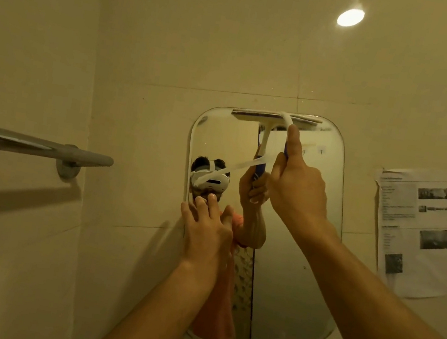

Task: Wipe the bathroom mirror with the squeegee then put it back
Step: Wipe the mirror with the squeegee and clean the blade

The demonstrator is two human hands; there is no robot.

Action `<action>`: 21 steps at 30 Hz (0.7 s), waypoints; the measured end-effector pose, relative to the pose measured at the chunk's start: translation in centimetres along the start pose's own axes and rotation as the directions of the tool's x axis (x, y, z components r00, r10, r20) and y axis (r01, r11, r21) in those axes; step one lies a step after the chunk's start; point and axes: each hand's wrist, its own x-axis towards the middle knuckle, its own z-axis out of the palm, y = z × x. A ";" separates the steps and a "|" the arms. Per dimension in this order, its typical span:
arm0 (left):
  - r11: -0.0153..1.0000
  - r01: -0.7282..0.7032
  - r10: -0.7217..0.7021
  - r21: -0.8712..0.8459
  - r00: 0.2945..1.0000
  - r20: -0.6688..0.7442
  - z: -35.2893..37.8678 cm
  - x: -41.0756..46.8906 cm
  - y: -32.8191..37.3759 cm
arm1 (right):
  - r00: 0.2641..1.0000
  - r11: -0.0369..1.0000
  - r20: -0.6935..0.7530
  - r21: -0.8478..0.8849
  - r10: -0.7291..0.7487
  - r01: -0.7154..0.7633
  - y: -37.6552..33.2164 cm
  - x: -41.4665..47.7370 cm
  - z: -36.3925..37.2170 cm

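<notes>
Mirror: the rounded-corner rectangular bathroom mirror hangs on the cream tiled wall; its glass reflects both hands, a white headset and an orange top
Squeegee: the white plastic squeegee with a blue handle is up against the mirror; its long blade lies level along the top edge of the glass, over the right half, and the handle hangs down from the blade's middle
Right hand: the right hand has its fingers curled tight round the blue handle, the thumb stretched straight up along the white neck toward the blade; the arm reaches in from the lower right
Left hand: the left hand holds nothing; its fingers are straight and slightly spread, laid flat on the mirror's left edge about halfway up, fingertips on the glass
Towel bar: a grey round metal towel bar juts from its wall mount on the left, apart from the mirror
Paper: a white printed sheet with text and dark photos is stuck to the wall just right of the mirror
Light: a round bright ceiling lamp glows above, to the right
</notes>
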 end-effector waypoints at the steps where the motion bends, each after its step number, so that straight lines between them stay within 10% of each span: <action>1: 1.000 0.003 -0.003 0.007 1.000 -0.004 0.0 0.0 0.0 | 1.000 1.000 0.010 -0.014 0.011 -0.011 0.0 0.1 0.0; 16: 0.999 0.010 -0.011 0.051 0.999 0.034 -1.4 -0.7 0.2 | 0.975 0.992 0.190 0.032 0.114 -0.123 1.1 -9.0 0.7; 21: 0.997 0.016 -0.018 0.070 0.999 0.031 -1.7 -0.8 0.3 | 0.989 0.977 0.035 0.153 0.146 -0.149 2.6 -3.4 -3.5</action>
